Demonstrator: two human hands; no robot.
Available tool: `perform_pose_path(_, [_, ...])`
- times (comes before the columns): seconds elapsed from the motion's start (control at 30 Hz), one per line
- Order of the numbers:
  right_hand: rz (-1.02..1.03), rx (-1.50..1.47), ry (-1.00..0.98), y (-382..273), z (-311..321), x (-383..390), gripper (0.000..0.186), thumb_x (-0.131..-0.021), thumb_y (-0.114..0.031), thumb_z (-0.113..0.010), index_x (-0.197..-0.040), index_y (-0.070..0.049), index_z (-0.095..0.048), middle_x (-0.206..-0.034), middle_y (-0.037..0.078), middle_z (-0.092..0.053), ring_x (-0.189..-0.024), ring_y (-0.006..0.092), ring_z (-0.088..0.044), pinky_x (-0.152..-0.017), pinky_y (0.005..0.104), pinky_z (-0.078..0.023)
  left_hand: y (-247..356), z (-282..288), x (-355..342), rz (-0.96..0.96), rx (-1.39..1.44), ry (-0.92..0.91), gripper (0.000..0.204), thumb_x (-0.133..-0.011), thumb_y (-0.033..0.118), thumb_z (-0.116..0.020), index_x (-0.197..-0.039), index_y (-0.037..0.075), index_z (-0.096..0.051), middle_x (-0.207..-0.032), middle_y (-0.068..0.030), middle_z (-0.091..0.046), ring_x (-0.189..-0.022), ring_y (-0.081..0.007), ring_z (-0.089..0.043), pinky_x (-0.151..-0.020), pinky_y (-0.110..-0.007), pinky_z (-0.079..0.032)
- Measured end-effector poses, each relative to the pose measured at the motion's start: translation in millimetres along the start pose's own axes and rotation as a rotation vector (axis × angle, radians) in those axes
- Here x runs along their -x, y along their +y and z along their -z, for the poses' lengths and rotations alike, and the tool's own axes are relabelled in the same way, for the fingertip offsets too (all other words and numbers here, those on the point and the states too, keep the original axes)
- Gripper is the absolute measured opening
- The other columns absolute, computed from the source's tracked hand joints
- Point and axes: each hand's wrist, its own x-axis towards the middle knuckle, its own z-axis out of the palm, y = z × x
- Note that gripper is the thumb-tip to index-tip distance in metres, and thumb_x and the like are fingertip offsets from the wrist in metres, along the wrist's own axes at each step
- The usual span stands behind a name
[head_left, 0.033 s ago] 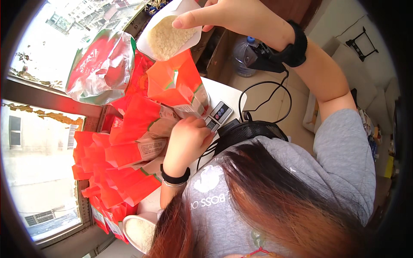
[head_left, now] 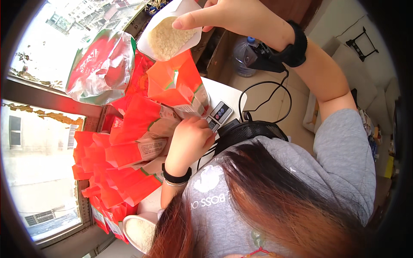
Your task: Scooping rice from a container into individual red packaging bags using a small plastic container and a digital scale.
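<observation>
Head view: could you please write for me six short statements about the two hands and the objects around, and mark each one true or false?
1. The right hand holds a white scoop. True.
2. The white scoop is empty. False: pale grains lie in it.
3. The left hand is lower in the picture than the right hand. True.
4. The left wrist is bare. False: a black band goes around it.
5. In the picture, an open red bag appears just below the scoop. True.
6. The large clear bottle has a red cap. False: the bottle has a blue cap.
</observation>
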Motion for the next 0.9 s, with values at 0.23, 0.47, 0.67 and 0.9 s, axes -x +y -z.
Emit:
perform_pose_path(0.23, [0.017,0.021,-0.018,-2.5,-0.6,1.3,0.061,-0.073,-0.026,-0.082,-0.116,0.008,-0.056,-0.099,0.018,-0.067,-0.089,0.0230,-0.066,-0.078,0.0289,-0.053,10.7,15.6,-9.7,-0.031,-0.122,0.276,0.008,-0.073,0.007,-0.071,-0.073,0.005,-0.064,-0.079,-0.0060,-0.062,-0.080,-0.0287,-0.060,-0.071,-0.041,-0.048])
perform_pose_path(0.47, [0.017,0.109,-0.011,-9.0,-1.5,2.3,0.059,-0.070,-0.026,-0.082,-0.111,0.010,-0.058,-0.095,0.019,-0.068,-0.088,0.0222,-0.067,-0.077,0.0289,-0.053,5.5,16.4,-6.1,0.309,-0.172,1.005,0.030,-0.081,0.004,-0.064,-0.110,0.000,-0.060,-0.115,-0.0134,-0.058,-0.102,-0.0250,-0.056,-0.087,-0.038,-0.046])
perform_pose_path(0.67, [0.061,0.098,0.002,-3.4,-2.5,-1.2,0.061,-0.071,-0.028,-0.083,-0.112,0.010,-0.058,-0.095,0.019,-0.068,-0.087,0.0221,-0.067,-0.077,0.0288,-0.053,4.1,13.4,-5.1,0.494,0.315,1.119,0.027,-0.086,0.003,-0.060,-0.112,-0.001,-0.056,-0.111,-0.0111,-0.058,-0.096,-0.0194,-0.056,-0.082,-0.031,-0.047])
perform_pose_path(0.9, [0.050,0.108,0.036,2.2,-4.7,-3.1,0.061,-0.074,-0.030,-0.083,-0.114,0.008,-0.057,-0.097,0.017,-0.067,-0.087,0.0208,-0.066,-0.074,0.0281,-0.054,-0.5,7.3,4.9,0.519,0.317,1.029,0.022,-0.085,0.003,-0.060,-0.107,-0.001,-0.058,-0.100,-0.0078,-0.060,-0.088,-0.0173,-0.057,-0.077,-0.030,-0.046])
